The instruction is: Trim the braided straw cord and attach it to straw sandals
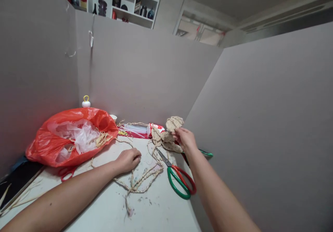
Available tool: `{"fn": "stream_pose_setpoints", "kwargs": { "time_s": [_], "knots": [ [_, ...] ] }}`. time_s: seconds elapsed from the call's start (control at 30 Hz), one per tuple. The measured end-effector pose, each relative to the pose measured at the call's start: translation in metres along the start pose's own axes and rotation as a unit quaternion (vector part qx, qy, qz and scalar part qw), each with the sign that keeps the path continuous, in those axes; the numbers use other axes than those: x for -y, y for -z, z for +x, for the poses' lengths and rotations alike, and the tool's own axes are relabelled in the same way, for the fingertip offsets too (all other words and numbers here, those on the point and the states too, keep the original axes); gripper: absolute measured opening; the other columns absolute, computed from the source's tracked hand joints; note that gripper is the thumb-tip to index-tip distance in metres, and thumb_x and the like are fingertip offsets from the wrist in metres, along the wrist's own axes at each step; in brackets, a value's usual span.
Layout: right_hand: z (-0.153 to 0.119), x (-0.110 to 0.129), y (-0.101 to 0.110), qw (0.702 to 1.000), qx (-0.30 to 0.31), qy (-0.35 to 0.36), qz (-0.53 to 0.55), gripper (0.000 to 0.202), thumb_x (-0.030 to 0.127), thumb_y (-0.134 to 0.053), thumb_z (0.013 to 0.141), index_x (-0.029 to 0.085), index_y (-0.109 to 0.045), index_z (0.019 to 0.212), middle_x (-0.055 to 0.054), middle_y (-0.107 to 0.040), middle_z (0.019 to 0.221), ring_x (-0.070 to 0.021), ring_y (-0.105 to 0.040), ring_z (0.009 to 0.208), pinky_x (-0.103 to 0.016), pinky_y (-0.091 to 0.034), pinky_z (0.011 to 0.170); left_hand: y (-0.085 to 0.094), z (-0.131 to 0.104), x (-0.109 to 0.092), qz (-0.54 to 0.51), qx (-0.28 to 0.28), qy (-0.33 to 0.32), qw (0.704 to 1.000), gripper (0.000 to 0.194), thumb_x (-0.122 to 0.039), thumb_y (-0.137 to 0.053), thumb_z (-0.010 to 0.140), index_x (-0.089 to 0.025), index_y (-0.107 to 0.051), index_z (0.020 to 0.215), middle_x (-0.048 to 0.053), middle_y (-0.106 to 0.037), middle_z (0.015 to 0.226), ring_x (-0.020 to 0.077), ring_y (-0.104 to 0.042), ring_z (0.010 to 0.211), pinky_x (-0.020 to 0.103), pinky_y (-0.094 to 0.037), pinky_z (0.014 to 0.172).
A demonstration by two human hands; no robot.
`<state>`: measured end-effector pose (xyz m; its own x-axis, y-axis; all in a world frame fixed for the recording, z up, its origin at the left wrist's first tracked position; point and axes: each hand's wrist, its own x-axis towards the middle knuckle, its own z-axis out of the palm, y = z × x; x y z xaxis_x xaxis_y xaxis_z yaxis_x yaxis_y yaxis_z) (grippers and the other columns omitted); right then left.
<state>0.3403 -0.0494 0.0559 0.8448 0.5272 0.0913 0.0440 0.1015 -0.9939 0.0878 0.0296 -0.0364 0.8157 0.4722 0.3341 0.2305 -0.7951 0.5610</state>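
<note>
My right hand (185,139) pinches a round, flat woven straw piece (174,123) near the far right end of the table. Below it, more woven straw pieces (168,142) lie in a small pile. My left hand (128,160) rests on the table with its fingers curled under; whatever they may hold is hidden. A braided straw cord (145,176) lies loosely looped beside and in front of that hand. Between my hands, scissors (179,176) with one green and one red handle lie with their blades pointing away, near the straw pile.
On the left sits a red plastic bag (52,140) with white plastic and straw inside. Red scissor handles (67,173) show below it. A red-and-white box (153,129) and clear plastic sticks (136,129) lie at the back. Grey panels (145,72) enclose the white table (161,211).
</note>
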Motion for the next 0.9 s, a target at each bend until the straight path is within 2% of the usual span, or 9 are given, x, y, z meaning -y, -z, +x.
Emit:
{"fn": "stream_pose_setpoints", "kwargs": {
  "time_s": [0.1, 0.2, 0.33, 0.47, 0.57, 0.6, 0.67, 0.8, 0.9],
  "knots": [
    [0.017, 0.002, -0.002, 0.999, -0.019, 0.018, -0.022, 0.015, 0.028, -0.054, 0.077, 0.02, -0.045, 0.086, 0.002, -0.057, 0.066, -0.0084, -0.06, 0.059, -0.018, -0.047, 0.054, 0.001, -0.001, -0.003, 0.024, 0.01, -0.007, 1.0, 0.021, -0.022, -0.046, 0.08, -0.019, -0.065, 0.087, 0.006, -0.065, 0.088, 0.0196, -0.058, 0.082, 0.027, -0.04, 0.071],
    [0.012, -0.017, -0.002, 0.997, 0.0, 0.008, -0.082, 0.012, 0.027, -0.055, 0.074, 0.019, -0.049, 0.081, 0.002, -0.056, 0.064, -0.0103, -0.06, 0.058, -0.02, -0.047, 0.051, 0.003, 0.0, -0.004, 0.061, 0.019, -0.017, 0.998, 0.021, -0.019, -0.045, 0.079, -0.019, -0.065, 0.085, 0.005, -0.065, 0.086, 0.0187, -0.058, 0.078, 0.026, -0.04, 0.069],
    [-0.013, -0.035, 0.0, 0.978, 0.105, 0.0, -0.18, 0.013, 0.025, -0.063, 0.065, 0.017, -0.059, 0.074, -0.002, -0.061, 0.067, -0.0141, -0.06, 0.059, -0.023, -0.046, 0.047, 0.003, 0.001, -0.004, 0.055, 0.029, -0.02, 0.998, 0.018, -0.019, -0.047, 0.077, -0.019, -0.065, 0.077, 0.005, -0.065, 0.08, 0.0184, -0.058, 0.073, 0.026, -0.04, 0.066],
    [-0.051, -0.03, 0.006, 0.939, 0.239, 0.015, -0.246, 0.015, 0.027, -0.068, 0.062, 0.017, -0.066, 0.074, -0.002, -0.065, 0.069, -0.0165, -0.061, 0.063, -0.026, -0.046, 0.053, 0.003, 0.002, -0.003, 0.031, 0.016, -0.014, 0.999, 0.018, -0.016, -0.049, 0.075, -0.018, -0.066, 0.08, 0.005, -0.064, 0.079, 0.0179, -0.057, 0.072, 0.026, -0.04, 0.067],
    [-0.083, -0.026, 0.011, 0.895, 0.336, 0.046, -0.29, 0.021, 0.028, -0.07, 0.062, 0.017, -0.069, 0.081, -0.004, -0.069, 0.08, -0.0193, -0.062, 0.076, -0.03, -0.048, 0.068, 0.004, 0.003, -0.003, 0.006, -0.014, -0.001, 1.0, 0.024, -0.012, -0.049, 0.072, -0.016, -0.066, 0.089, 0.005, -0.064, 0.081, 0.0178, -0.056, 0.074, 0.026, -0.041, 0.068],
    [-0.094, -0.026, 0.014, 0.864, 0.375, 0.085, -0.325, 0.025, 0.029, -0.069, 0.065, 0.018, -0.069, 0.087, -0.005, -0.069, 0.089, -0.0205, -0.062, 0.082, -0.032, -0.048, 0.073, 0.004, 0.004, -0.003, -0.003, -0.024, 0.004, 1.0, 0.025, -0.01, -0.049, 0.072, -0.016, -0.066, 0.09, 0.005, -0.064, 0.082, 0.0178, -0.056, 0.074, 0.026, -0.042, 0.069],
    [-0.112, -0.029, 0.018, 0.81, 0.41, 0.172, -0.382, 0.029, 0.03, -0.066, 0.071, 0.019, -0.067, 0.098, -0.008, -0.067, 0.1, -0.0221, -0.06, 0.092, -0.035, -0.046, 0.08, 0.004, 0.005, -0.002, -0.023, -0.044, 0.015, 0.999, 0.027, -0.008, -0.049, 0.07, -0.015, -0.065, 0.091, 0.005, -0.064, 0.082, 0.0175, -0.056, 0.075, 0.026, -0.042, 0.07],
    [-0.141, -0.034, 0.017, 0.726, 0.417, 0.317, -0.446, 0.028, 0.029, -0.061, 0.079, 0.022, -0.064, 0.106, -0.009, -0.064, 0.109, -0.0239, -0.055, 0.102, -0.041, -0.04, 0.089, 0.001, 0.008, 0.003, -0.071, -0.069, 0.041, 0.994, 0.03, -0.004, -0.049, 0.067, -0.013, -0.066, 0.089, 0.003, -0.063, 0.077, 0.015, -0.054, 0.069, 0.024, -0.042, 0.067],
    [-0.16, -0.032, 0.005, 0.689, 0.421, 0.377, -0.454, 0.033, 0.027, -0.06, 0.08, 0.022, -0.06, 0.113, -0.009, -0.061, 0.116, -0.0245, -0.052, 0.107, -0.043, -0.035, 0.093, -0.001, 0.01, 0.006, -0.11, -0.081, 0.065, 0.988, 0.03, -0.003, -0.048, 0.066, -0.012, -0.066, 0.087, 0.001, -0.061, 0.07, 0.0126, -0.052, 0.063, 0.022, -0.041, 0.062]
  ]
}}
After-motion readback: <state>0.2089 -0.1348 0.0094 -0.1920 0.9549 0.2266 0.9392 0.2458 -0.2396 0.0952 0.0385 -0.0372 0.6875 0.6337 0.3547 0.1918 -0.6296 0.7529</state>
